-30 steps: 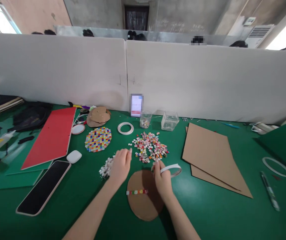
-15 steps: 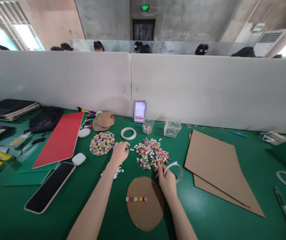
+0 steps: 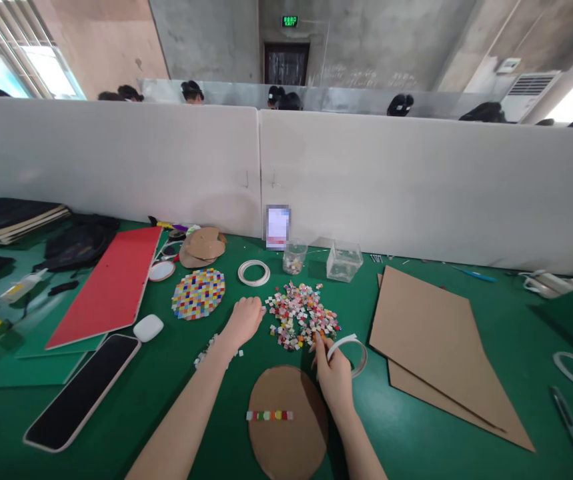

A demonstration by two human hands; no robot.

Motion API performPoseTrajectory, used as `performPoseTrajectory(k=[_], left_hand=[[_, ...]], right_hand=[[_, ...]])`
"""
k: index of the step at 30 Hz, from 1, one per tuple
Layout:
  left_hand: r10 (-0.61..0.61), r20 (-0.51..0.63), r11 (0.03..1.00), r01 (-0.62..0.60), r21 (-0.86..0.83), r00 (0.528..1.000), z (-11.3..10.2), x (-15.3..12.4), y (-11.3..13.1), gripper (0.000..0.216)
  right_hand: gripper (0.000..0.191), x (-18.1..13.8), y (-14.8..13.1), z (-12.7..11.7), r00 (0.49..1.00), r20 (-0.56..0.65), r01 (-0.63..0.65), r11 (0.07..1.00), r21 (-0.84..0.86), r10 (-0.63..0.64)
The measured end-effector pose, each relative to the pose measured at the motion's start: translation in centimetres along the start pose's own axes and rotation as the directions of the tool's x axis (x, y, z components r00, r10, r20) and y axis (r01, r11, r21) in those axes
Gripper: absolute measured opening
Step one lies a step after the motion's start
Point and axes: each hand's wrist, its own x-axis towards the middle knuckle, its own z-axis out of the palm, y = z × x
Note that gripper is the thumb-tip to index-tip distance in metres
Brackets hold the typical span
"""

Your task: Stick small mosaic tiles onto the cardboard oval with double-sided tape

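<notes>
- Round brown cardboard disc [image 3: 286, 450], its row of small coloured square tiles [image 3: 273, 416] running nine-to-three: at six o'clock from the hands, right hand [image 3: 335, 377] nearer.
- Right hand grasps a white ring of tape [image 3: 364, 360].
- Left hand [image 3: 243, 320] curls at the multicoloured tile heap's [image 3: 299, 310] nine o'clock edge (can't tell whether it pinches anything).
- Disc's bottom rim cut off.

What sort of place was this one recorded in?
Likely a shared craft workroom or classroom: small multicoloured mosaic tiles lie heaped on a green tabletop, people's heads show beyond a long white partition, and a lit green exit sign glows on the grey wall.
</notes>
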Motion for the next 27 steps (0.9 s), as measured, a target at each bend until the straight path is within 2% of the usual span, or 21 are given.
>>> performPoseTrajectory(k=[7,9,12,16,19,22,24,25,26,27], left_hand=[[0.000,-0.025,1.000,-0.001,-0.010,1.000,-2.7,-1.0,-0.7,0.030],[-0.011,-0.050,1.000,0.012,0.010,0.999,-2.3,-1.4,-0.4,0.032],[-0.026,-0.075,1.000,0.026,0.009,0.997,-0.8,-1.8,0.2,0.030],[-0.025,-0.103,0.997,0.017,-0.079,0.994,0.5,-2.3,0.7,0.027],[-0.014,-0.109,0.981,-0.008,-0.195,0.994,-0.7,-3.4,1.1,0.035],[0.025,-0.082,0.935,-0.052,-0.352,0.996,-3.3,-5.8,2.3,0.045],[0.077,-0.054,0.867,-0.094,-0.490,0.996,-5.1,-7.7,3.5,0.046],[0.098,-0.027,0.696,-0.088,-0.712,0.995,-5.9,-8.6,4.2,0.044],[0.127,0.003,0.512,-0.063,-0.857,0.992,-6.4,-9.3,4.8,0.043],[0.151,0.020,0.378,-0.039,-0.925,0.988,-6.8,-9.9,5.3,0.042]], right_hand=[[0.046,0.1,0.1,0.0,1.000,-0.005,-0.012,1.000,0.025,0.013],[0.047,0.1,0.0,0.0,1.000,-0.010,-0.017,1.000,0.026,0.017],[0.049,0.2,-0.1,-0.1,1.000,-0.011,-0.027,0.999,0.036,0.028],[0.050,0.2,-0.4,-0.2,0.999,-0.011,-0.038,0.997,0.072,0.039],[0.048,0.0,-0.7,-0.3,0.999,-0.023,-0.034,0.991,0.129,0.037],[0.048,-0.7,-1.5,-0.3,0.999,-0.021,-0.031,0.976,0.216,0.036],[0.048,-1.4,-2.7,-0.5,0.999,0.006,-0.034,0.960,0.278,0.034],[0.048,-1.8,-3.5,-0.6,0.999,0.023,-0.036,0.951,0.306,0.030],[0.048,-2.2,-4.5,-0.8,0.999,0.037,-0.041,0.940,0.339,0.030],[0.048,-2.6,-5.5,-0.9,0.996,0.078,-0.066,0.908,0.413,0.037]])
